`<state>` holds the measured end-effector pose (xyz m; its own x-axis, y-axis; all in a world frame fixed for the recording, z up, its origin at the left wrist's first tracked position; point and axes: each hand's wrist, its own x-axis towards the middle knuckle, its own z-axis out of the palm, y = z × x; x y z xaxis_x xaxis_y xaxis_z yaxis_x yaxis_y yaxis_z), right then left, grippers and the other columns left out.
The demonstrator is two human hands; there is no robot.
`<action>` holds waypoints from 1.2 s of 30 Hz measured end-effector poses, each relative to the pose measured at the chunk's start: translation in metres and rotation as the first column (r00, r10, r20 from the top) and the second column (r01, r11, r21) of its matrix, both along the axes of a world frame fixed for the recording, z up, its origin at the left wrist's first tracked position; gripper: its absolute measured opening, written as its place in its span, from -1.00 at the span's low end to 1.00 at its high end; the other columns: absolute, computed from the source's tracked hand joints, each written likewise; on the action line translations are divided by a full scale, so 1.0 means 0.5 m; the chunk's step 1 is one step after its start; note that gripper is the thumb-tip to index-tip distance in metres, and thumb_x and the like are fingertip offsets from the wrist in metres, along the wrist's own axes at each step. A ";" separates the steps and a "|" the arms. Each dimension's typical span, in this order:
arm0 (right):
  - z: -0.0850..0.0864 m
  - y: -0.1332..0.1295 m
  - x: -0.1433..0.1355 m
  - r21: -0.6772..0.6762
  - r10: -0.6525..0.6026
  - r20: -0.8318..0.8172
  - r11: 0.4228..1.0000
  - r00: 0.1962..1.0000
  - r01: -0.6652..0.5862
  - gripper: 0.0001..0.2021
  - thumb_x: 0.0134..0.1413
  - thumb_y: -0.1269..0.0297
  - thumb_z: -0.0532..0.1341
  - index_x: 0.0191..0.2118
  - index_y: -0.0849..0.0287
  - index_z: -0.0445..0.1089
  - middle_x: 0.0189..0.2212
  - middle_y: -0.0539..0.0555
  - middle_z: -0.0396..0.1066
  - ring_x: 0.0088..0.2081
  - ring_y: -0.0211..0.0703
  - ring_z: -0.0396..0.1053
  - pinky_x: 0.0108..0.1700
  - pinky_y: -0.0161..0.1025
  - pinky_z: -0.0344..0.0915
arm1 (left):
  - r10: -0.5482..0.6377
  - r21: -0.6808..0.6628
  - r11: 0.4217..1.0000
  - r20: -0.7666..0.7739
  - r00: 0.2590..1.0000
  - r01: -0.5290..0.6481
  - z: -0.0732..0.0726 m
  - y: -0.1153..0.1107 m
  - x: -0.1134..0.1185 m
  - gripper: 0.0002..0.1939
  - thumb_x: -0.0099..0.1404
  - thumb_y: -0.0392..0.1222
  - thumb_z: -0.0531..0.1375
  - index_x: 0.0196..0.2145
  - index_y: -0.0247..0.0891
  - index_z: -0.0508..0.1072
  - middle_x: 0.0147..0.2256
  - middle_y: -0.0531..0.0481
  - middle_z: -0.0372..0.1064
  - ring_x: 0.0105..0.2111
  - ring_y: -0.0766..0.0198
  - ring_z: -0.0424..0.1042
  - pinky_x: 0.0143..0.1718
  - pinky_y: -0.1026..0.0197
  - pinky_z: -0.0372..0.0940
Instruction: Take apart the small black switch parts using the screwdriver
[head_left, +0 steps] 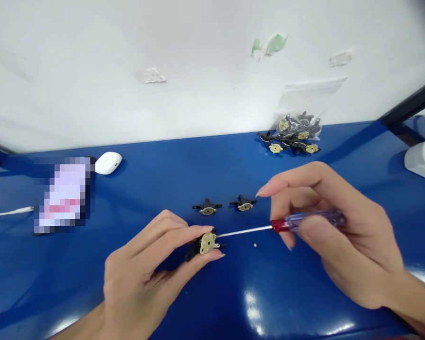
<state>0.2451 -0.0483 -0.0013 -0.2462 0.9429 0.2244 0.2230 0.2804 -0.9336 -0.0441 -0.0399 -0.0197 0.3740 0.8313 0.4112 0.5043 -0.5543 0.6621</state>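
Observation:
Between thumb and fingertips, my left hand [152, 269] pinches a small black part with a round yellowish plate [208, 243], tilted so the plate faces me. My right hand [347, 241] is closed on a screwdriver [311, 221] with a clear and red handle, its index finger raised off the handle. The thin metal shaft points left, and its tip meets the plate's right edge. Just beyond my fingers lie two similar black parts, one on the left [207, 207] and one on the right [243, 203]. A tiny round piece [255, 245] rests below the shaft.
Against the white wall stands a clear plastic bag [301, 123] of similar parts, with several more loose parts [290, 144] before it. At the left are a blurred-out phone [65, 193], a white earbud case [108, 163] and a white cable [10, 212]. A white power strip [423, 159] sits far right.

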 end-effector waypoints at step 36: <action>0.009 0.013 -0.013 -0.038 -0.097 -0.001 0.995 0.995 0.097 -0.92 0.50 0.27 0.37 0.00 -0.08 0.55 -0.40 -0.11 0.47 -0.52 -0.30 0.37 -0.51 -0.36 0.34 | 0.039 -0.015 0.999 0.038 0.999 -0.039 -0.002 0.002 0.003 -0.85 0.43 -0.21 0.53 -0.06 -0.07 0.77 -0.28 0.04 0.64 -0.40 0.21 0.60 -0.34 0.13 0.60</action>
